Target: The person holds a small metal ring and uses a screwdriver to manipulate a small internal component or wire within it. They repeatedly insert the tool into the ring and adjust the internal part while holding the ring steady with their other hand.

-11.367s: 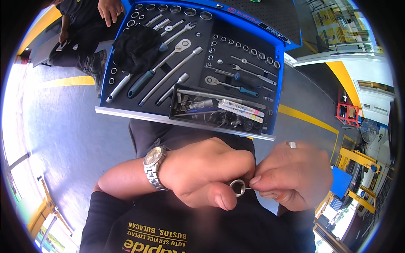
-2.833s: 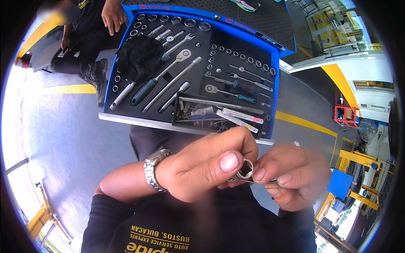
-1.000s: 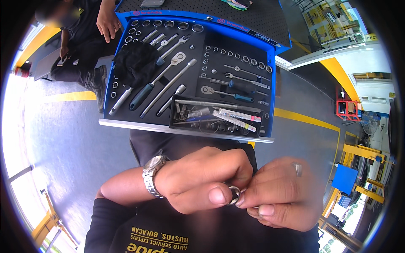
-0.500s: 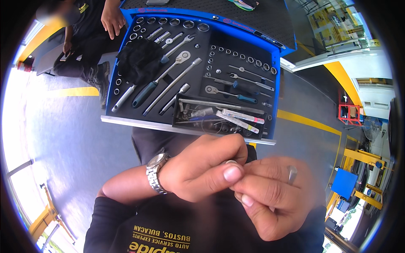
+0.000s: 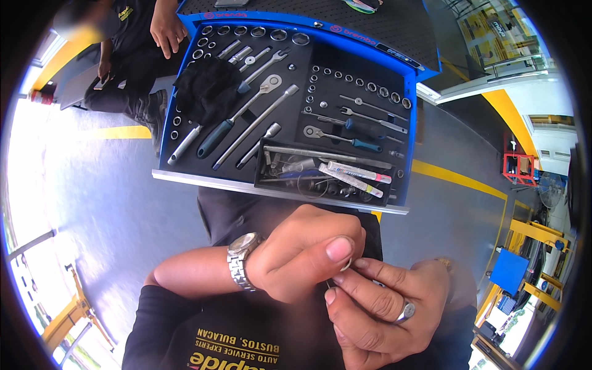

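Observation:
In front of my chest, below the tool drawer (image 5: 185,175), my two hands meet. My left hand (image 5: 302,256), with a metal-band watch (image 5: 240,262) at its wrist, is closed, the thumb pressed on the curled forefinger. A small, thin, shiny curved edge (image 5: 347,265) shows under that thumb; its kind is too small to tell. My right hand (image 5: 385,302), wearing a ring (image 5: 407,311), has bent fingers drawn together, their tips at the same small piece. The palms and most of whatever lies between the fingers are hidden.
Sockets, ratchets (image 5: 269,84) and extension bars lie in the drawer's dark liner, with a black cloth (image 5: 206,89) over some. A black tray (image 5: 260,165) holds two marker-like tubes (image 5: 357,172) and small parts. Another person's hand (image 5: 168,34) hangs beside the cabinet at upper left.
My right hand has dropped slightly and turned, its fingers loosening and drawing a little apart from my left. The left thumb has lifted slightly, so a shiny curved edge shows beneath it.

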The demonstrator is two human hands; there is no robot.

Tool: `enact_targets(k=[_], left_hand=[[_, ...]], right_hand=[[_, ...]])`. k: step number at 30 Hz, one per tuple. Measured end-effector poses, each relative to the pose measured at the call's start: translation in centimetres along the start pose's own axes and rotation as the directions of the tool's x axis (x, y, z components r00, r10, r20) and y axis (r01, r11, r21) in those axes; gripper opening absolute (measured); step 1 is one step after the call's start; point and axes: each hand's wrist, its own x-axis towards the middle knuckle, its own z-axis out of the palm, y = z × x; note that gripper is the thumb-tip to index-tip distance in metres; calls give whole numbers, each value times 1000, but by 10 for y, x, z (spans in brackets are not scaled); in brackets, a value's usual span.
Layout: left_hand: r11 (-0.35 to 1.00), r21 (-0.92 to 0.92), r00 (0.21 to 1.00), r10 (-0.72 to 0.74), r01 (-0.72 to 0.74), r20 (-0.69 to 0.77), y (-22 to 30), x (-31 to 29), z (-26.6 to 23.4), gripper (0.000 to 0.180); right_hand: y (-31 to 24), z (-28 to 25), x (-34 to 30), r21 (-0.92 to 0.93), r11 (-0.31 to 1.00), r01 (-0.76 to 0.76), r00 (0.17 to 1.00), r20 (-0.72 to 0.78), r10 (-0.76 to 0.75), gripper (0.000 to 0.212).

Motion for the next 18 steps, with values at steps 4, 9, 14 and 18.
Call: enact_targets(k=[4,9,14,18], left_hand=[[999,-47,999,-13,14,34,4,4,1,55],[997,-75,998,23,-18,64,3,7,4,55],[998,-59,998,28,-24,61,4,6,3,56],[999,-50,997,14,-10,75,5,6,4,56]], right_hand=[[-6,-6,-2,2,1000,-30,999,32,30,16],[-6,-5,-10,-14,1000,-21,999,-35,20,11],[16,-4,-16,182,983,9,991,-133,16,5],[12,-19,-22,440,869,-224,966,-18,258,27]])
